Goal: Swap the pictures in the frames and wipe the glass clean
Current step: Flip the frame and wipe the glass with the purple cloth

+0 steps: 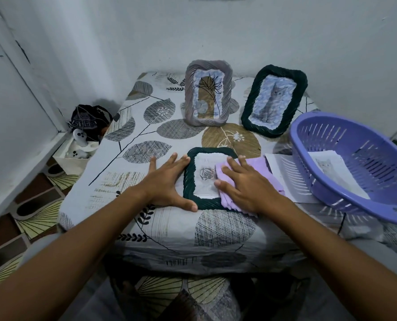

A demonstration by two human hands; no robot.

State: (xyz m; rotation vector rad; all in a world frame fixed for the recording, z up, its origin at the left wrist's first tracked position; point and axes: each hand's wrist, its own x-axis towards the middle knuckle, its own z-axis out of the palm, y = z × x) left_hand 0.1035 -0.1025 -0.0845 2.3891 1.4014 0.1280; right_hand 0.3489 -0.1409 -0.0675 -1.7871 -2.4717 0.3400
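Observation:
A dark green frame point(189, 181) lies flat near the table's front edge, showing a grey rose picture point(207, 174) under its glass. My left hand point(167, 181) rests flat with spread fingers against the frame's left side. My right hand point(248, 184) presses a folded lilac cloth point(257, 164) flat onto the right part of the glass. A grey frame point(189, 98) with a leaf picture stands upright at the back. Beside it a second dark green frame point(250, 105) with a cat picture leans tilted.
A purple slotted basket point(345, 198) sits at the right, tilted, with a cat print point(327, 164) inside and white paper sheets point(278, 167) under it. The table has a leaf-patterned cover point(128, 172). A dark bag point(88, 121) and a white box stand on the floor at the left.

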